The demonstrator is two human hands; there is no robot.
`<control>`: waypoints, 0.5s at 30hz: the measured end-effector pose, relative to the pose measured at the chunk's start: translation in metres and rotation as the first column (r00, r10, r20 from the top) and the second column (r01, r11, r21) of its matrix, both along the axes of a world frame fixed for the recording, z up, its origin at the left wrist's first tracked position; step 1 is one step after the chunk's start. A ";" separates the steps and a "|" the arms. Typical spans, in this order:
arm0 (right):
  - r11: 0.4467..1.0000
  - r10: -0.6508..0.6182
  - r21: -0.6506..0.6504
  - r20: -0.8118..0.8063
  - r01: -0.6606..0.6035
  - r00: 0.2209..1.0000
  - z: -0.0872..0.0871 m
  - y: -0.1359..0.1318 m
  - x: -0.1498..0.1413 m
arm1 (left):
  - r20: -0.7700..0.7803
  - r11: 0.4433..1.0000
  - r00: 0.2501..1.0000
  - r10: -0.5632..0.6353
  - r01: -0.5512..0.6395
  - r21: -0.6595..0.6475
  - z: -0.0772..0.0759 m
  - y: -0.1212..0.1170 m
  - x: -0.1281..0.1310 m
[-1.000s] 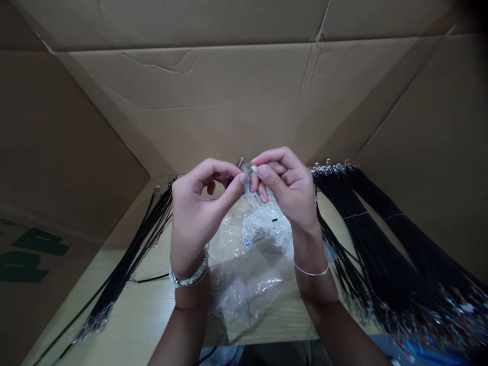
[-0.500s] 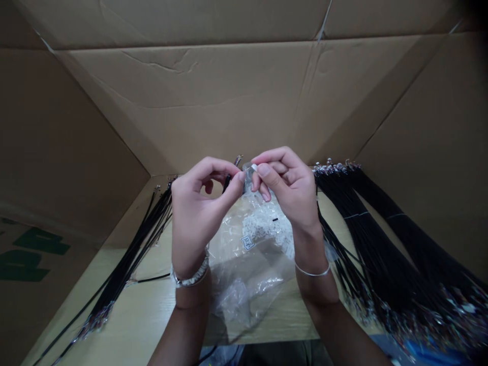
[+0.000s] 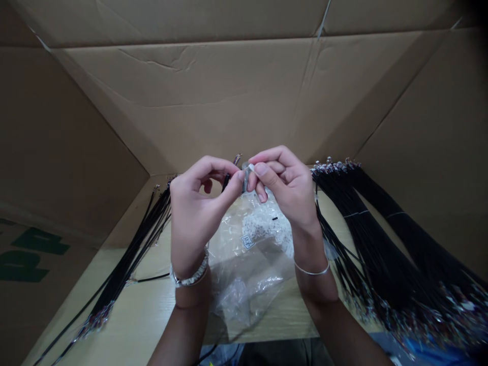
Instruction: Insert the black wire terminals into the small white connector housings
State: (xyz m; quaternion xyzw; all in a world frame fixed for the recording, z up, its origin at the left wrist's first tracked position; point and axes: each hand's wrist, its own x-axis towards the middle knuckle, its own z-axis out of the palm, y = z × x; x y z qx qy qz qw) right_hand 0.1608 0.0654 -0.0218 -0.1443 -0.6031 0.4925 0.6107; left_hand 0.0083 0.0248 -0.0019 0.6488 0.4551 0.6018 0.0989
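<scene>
My left hand [image 3: 200, 203] is closed, with thumb and index finger pinched together. A black cable [image 3: 226, 181] runs through its grip, and thin coloured wires [image 3: 238, 159] stick out above the index finger. What lies right between the fingertips is too small to make out. Between the thumb and index finger of my right hand [image 3: 284, 183] is a small white connector [image 3: 251, 167], close beside the left fingertips. Below both hands lies a clear plastic bag [image 3: 247, 277] holding many small white pieces [image 3: 263, 226]; it bears a small printed label [image 3: 247, 241].
Black cables [image 3: 133, 259] lie bundled on the left of the wooden table [image 3: 148, 310]. Larger black cable bundles [image 3: 385, 244] with coloured wire ends spread over the right side. Cardboard walls [image 3: 213, 101] close in the back and both sides.
My right hand has shifted slightly left, bringing the white connector nearer the left fingertips. My left hand stays almost in place.
</scene>
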 end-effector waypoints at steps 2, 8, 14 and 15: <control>1.000 -0.003 -0.006 0.005 0.003 1.000 0.000 0.000 0.000 | -0.005 1.000 1.000 0.007 -0.007 -0.002 0.000 0.000 0.000; 1.000 -0.012 -0.015 0.005 0.012 1.000 0.001 -0.002 0.000 | -0.005 1.000 1.000 0.018 -0.018 -0.002 0.000 -0.001 0.000; 1.000 -0.002 -0.017 0.003 0.003 1.000 0.001 -0.001 0.000 | 0.017 1.000 1.000 0.000 0.000 -0.013 0.000 -0.001 0.000; 1.000 0.000 -0.021 0.007 0.000 1.000 0.001 -0.001 0.000 | 0.017 1.000 1.000 0.000 0.000 -0.015 0.000 -0.001 0.000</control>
